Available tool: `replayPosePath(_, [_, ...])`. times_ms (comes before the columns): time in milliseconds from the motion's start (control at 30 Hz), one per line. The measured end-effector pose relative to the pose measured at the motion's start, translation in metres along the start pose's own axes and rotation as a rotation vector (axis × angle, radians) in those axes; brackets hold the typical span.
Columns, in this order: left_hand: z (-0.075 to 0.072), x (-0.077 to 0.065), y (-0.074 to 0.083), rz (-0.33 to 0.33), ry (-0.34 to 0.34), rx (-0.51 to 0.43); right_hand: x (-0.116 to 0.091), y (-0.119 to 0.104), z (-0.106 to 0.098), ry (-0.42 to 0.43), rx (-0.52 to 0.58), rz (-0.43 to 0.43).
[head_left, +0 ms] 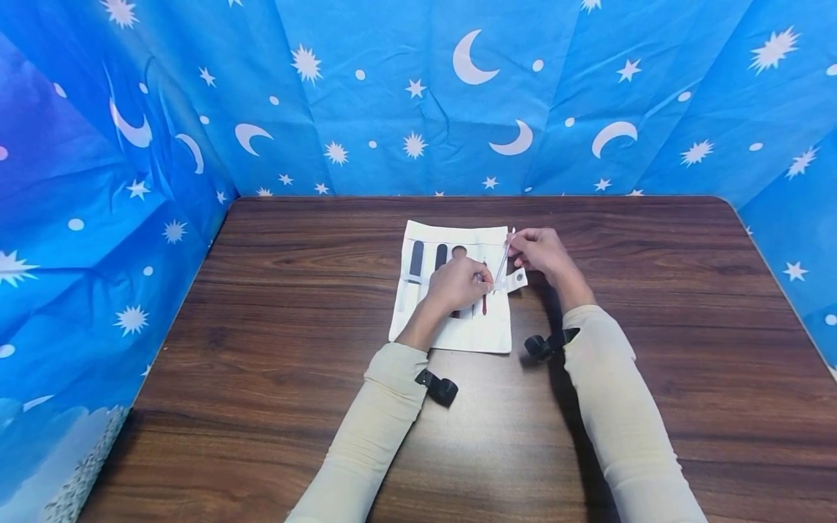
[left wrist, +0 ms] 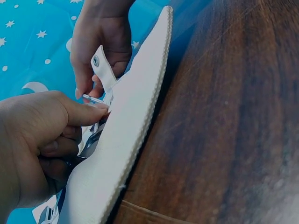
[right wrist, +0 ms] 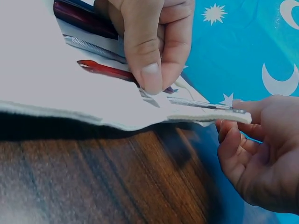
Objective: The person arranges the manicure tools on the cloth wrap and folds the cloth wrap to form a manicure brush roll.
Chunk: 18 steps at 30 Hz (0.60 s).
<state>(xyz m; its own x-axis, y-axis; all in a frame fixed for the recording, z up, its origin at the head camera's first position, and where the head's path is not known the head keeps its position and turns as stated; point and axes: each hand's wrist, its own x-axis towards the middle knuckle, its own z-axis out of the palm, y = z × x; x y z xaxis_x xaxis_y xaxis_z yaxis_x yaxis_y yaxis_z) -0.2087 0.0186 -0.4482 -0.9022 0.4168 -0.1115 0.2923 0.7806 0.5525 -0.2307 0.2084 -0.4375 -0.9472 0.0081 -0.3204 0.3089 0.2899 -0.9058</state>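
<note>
A white fabric case (head_left: 480, 338) lies unfolded with slim manicure tools in a row. Its snap tab (head_left: 516, 279) sticks out to the right. My right hand (head_left: 539, 250) pinches the upper end of a thin metal tool (right wrist: 194, 102) with a knurled handle, slanting at the case's right edge. Thumb and finger of my left hand (head_left: 458, 283) pinch the white band (right wrist: 160, 100) across the case, where the metal tool passes. Beside it sit a red tool (right wrist: 105, 69) and another knurled metal tool (right wrist: 91, 45). The left hand covers the middle of the row.
Two dark nail files (head_left: 416, 261) stand in the left part of the case. A brown wooden table (head_left: 275, 312) spreads around it. Blue cloth (head_left: 392, 94) with white moons and stars hangs behind. Black wrist cameras (head_left: 441, 390) sit on both sleeves.
</note>
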Motion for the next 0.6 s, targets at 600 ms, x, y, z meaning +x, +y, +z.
replayPosePath(600, [0.002,-0.001,0.004,-0.025,-0.021,0.023,-0.016,0.003,-0.002,-0.212,-0.359,-0.035])
